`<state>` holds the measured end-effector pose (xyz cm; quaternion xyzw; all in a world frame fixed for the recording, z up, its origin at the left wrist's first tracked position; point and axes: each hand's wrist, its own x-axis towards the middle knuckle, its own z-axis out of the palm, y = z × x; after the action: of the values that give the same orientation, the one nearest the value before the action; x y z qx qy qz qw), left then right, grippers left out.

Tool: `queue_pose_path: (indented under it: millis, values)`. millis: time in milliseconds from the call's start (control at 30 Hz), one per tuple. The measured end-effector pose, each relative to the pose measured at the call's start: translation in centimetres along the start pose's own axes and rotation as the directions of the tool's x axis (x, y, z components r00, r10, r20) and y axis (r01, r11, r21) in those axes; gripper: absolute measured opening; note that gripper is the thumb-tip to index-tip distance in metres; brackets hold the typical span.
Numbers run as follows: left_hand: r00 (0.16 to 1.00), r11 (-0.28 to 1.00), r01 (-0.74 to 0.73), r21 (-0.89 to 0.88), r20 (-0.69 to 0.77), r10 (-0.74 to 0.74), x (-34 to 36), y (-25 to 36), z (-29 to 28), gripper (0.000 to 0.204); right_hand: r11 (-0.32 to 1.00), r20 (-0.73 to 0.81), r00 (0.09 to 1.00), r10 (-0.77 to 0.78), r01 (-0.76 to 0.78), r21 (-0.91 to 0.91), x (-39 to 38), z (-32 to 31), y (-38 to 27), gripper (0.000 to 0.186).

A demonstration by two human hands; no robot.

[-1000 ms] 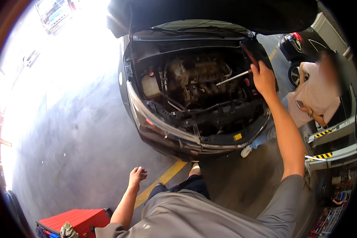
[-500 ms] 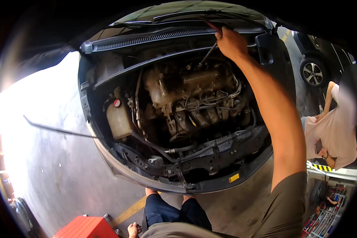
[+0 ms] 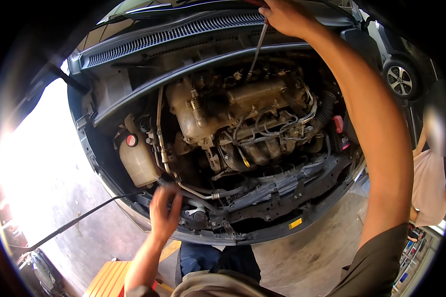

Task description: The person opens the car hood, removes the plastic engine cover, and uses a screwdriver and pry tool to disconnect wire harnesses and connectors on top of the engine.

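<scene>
My right hand (image 3: 285, 17) is closed at the far side of the engine bay, around the red crosswise handle of a T-handle wrench (image 3: 258, 47). The metal shaft slants down to the rear of the dirty brown engine (image 3: 252, 96), where its lower end is hidden among the parts. My left hand (image 3: 164, 210), somewhat blurred, is over the front left edge of the bay with thumb and fingers apart, holding nothing I can see. Closest to it are a whitish coolant tank (image 3: 139, 161) with a red-and-white cap and some hoses.
A black prop rod (image 3: 79, 218) rises at the left front corner. The windscreen cowl (image 3: 183, 42) borders the bay's far side. An orange-red box (image 3: 106, 279) stands on the floor at lower left. Another person (image 3: 423, 178) and a parked car (image 3: 401, 79) are on the right.
My left hand has come up from beside my body to the front left of the bay. The right hand stays on the wrench. My view has shifted, and the engine sits lower in it.
</scene>
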<state>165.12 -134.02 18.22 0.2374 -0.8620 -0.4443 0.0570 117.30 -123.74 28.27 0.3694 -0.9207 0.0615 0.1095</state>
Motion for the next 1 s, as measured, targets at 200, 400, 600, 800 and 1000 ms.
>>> queue_pose_path:
  millis: [200,400,600,800,1000]
  values:
    - [0.465,0.567,-0.696,0.439,-0.326,0.823,30.7,15.4,4.4,0.034,0.957,-0.259,0.961,-0.096,0.018,-0.289,-1.2,3.7,1.9,0.03]
    - [0.641,0.455,-0.626,0.633,0.087,0.762,41.3,17.7,6.4,0.035,0.977,-0.621,0.755,-0.212,0.185,-0.109,-0.2,6.2,1.8,0.023]
    - [0.759,0.57,-0.432,0.698,-0.06,0.649,38.5,18.6,7.4,0.028,0.984,-0.832,0.555,-0.012,0.154,0.089,1.9,8.2,0.5,0.014]
    - [0.804,0.708,-0.513,0.486,-0.02,0.595,31.3,20.5,9.5,0.027,-0.347,-0.494,0.842,-0.216,0.407,0.845,4.2,12.1,4.3,0.019]
    - [0.944,0.948,-0.318,0.009,-0.084,0.318,32.4,13.7,11.7,0.035,-0.592,0.031,0.998,-0.063,-0.062,0.804,0.6,8.7,2.3,0.046]
